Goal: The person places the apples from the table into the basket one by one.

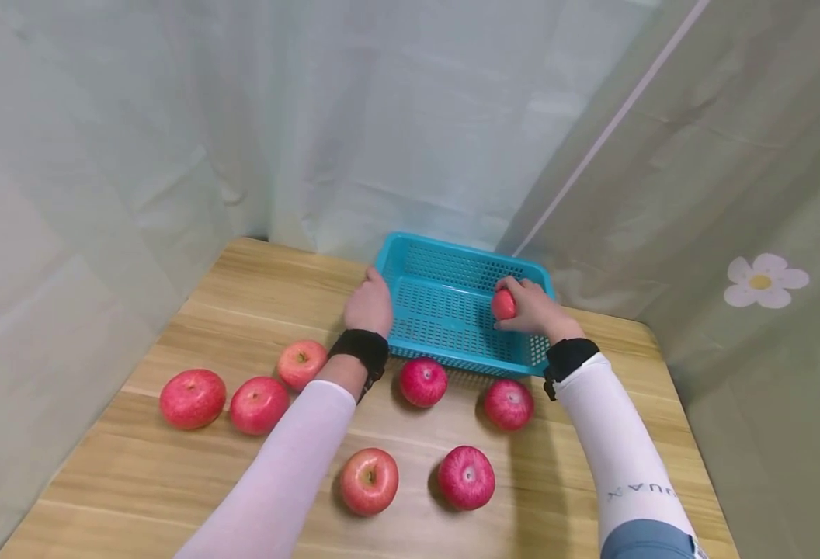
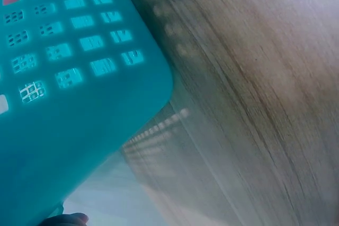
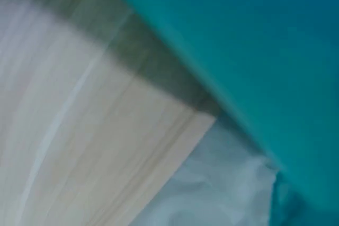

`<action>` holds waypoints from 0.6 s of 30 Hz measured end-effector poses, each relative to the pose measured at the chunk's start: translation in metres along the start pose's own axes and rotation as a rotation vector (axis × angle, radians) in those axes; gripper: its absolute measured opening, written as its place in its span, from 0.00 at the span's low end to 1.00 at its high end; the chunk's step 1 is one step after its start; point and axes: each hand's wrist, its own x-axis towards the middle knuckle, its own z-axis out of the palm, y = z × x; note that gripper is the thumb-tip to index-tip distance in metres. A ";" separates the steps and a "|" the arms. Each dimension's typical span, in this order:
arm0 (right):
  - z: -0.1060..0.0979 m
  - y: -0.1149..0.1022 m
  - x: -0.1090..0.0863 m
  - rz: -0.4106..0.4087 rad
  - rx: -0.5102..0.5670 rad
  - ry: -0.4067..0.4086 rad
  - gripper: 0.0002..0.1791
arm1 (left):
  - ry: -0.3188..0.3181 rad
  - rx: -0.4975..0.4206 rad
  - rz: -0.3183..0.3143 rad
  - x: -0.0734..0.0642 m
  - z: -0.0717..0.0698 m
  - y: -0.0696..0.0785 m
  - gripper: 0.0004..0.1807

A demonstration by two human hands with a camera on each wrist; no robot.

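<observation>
A blue plastic basket with perforated walls lies at the far side of the table. At its left wall my left hand grips the rim, most of its fingers hidden from the head view. The left wrist view has the basket's corner up close and a fingertip at the lower edge. Inside the basket's right part, my right hand holds a red apple between thumb and fingers. The right wrist view catches only the basket's outer wall, with the apple out of sight.
Just in front of the basket sit two dark red apples. Nearer are a paler apple and another dark red one. Several apples stand left of the left forearm on the wooden table. Pale curtains hang behind.
</observation>
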 end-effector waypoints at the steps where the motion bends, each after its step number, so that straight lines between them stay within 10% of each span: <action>1: 0.003 0.002 0.001 -0.003 -0.018 0.003 0.43 | -0.001 -0.003 0.001 0.000 0.000 0.000 0.25; 18: 0.027 0.011 0.004 -0.069 -0.331 0.062 0.44 | 0.048 -0.026 0.031 0.000 0.003 -0.002 0.18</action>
